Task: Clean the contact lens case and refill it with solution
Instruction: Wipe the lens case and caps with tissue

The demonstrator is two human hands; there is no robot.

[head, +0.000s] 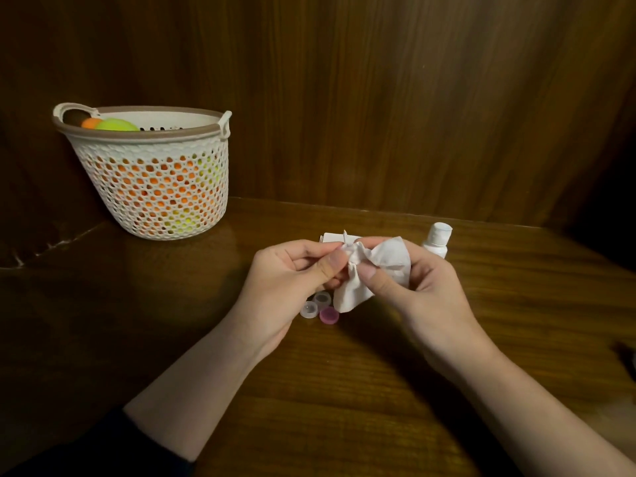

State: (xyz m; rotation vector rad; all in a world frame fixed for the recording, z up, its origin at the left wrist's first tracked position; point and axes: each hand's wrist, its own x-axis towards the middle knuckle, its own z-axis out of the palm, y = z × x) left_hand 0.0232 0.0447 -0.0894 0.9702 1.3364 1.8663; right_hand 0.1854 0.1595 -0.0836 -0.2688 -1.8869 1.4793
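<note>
Bare forearms; seemingly dark left sleeve (103,449)

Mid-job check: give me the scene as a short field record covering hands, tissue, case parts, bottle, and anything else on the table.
left hand: pinches one end of the tissue
right hand: grips the other end of the tissue
tissue: white, crumpled, held above the table between both hands; what it wraps, if anything, is hidden
clear case parts: two small round pieces on the table below the left hand
pink cap: on the table beside the clear pieces
solution bottle: white, upright, capped, behind the right hand
basket: white mesh, far left, holding orange and green items
table: dark wood
</note>
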